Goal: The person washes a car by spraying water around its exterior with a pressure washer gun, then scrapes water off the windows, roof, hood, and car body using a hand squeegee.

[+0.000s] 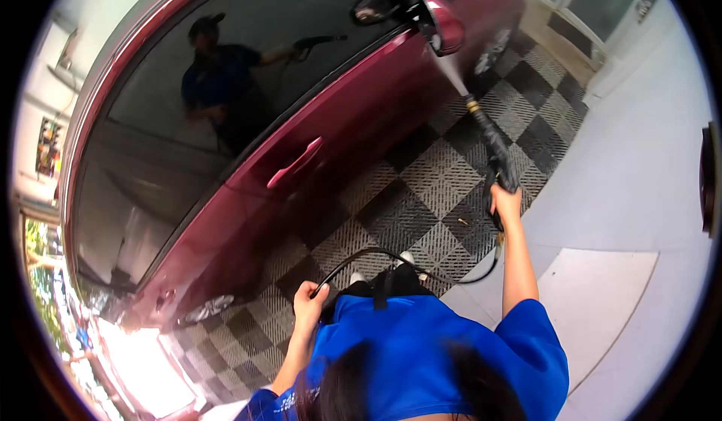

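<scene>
Long black spray gun [494, 142], yellow-banded

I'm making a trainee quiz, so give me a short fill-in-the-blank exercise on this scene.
1. The hand gripping the spray gun is the ____ one.
2. The left hand holds the gun's black ____.
3. Spray points toward the wing ____ of the car.
4. The person's shirt is ____.

Missing words: right; hose; mirror; blue.

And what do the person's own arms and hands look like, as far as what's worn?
The right sleeve and left sleeve are bright blue, with small white lettering on the left side, too blurred to read. The left hand and right hand wear no gloves.
</scene>
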### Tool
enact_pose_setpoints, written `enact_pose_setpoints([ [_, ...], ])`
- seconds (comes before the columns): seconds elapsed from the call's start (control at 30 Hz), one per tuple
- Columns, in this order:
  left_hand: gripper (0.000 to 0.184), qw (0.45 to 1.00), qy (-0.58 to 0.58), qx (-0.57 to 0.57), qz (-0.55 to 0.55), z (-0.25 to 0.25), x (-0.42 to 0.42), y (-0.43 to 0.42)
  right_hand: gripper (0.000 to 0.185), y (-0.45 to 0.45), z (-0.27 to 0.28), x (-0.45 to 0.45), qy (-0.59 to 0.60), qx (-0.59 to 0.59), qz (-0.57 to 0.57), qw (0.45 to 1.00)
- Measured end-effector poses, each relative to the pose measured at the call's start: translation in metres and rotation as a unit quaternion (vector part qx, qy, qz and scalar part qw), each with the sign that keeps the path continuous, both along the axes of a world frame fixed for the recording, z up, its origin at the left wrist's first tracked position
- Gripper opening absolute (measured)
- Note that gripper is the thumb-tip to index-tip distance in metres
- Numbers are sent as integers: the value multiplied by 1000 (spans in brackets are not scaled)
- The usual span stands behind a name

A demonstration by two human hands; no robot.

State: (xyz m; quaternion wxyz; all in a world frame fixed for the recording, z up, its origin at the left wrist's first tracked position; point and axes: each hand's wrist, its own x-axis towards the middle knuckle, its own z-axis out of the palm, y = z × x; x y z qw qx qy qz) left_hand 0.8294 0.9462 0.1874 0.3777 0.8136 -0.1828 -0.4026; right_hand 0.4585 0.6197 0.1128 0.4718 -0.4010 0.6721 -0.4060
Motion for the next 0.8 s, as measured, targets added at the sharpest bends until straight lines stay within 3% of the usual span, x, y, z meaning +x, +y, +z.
enact_pose_setpoints([
  [0.07, 23, 999, -13, 33, -8, -2, 3, -3, 11, 42, 6, 22, 43, 65, 108, 991],
  [0.17, 23, 996, 7, 53, -73, -1, -4, -18, 31, 86, 0, 29, 89, 155, 351, 919],
  [0.23, 23, 989, 8, 72, -133, -14, -7, -23, 32, 97, -11, 29, 133, 231, 394, 880],
  [0.27, 23, 987, 63, 57, -134, -19, -13, -26, 32, 96, -11, 28, 180, 207, 420, 865],
  [0.3, 23, 974, -13, 60, -216, -11, -24, -33, 33, 84, -4, 31, 227, 183, 445, 847],
  [0.33, 23, 974, -11, 50, -221, -15, -28, -32, 34, 74, -3, 39, 255, 177, 441, 842],
  [0.47, 20, 982, -1, 41, -182, -22, -29, -11, 32, 17, -79, 59, 278, 159, 323, 891],
  [0.57, 19, 992, 37, 105, -56, 5, -16, 12, 34, -28, -114, 62, 159, 144, 149, 965],
  [0.63, 17, 997, 20, 72, -27, -16, -2, 57, 25, -59, -142, 48, 47, 154, 23, 987],
  [0.7, 15, 996, 32, 22, 76, -19, 1, 78, 22, -85, -170, 27, -59, 91, -100, 989],
  [0.8, 16, 994, -5, 68, 88, -2, -16, 72, 17, -102, -161, 13, -116, 78, -214, 967],
])
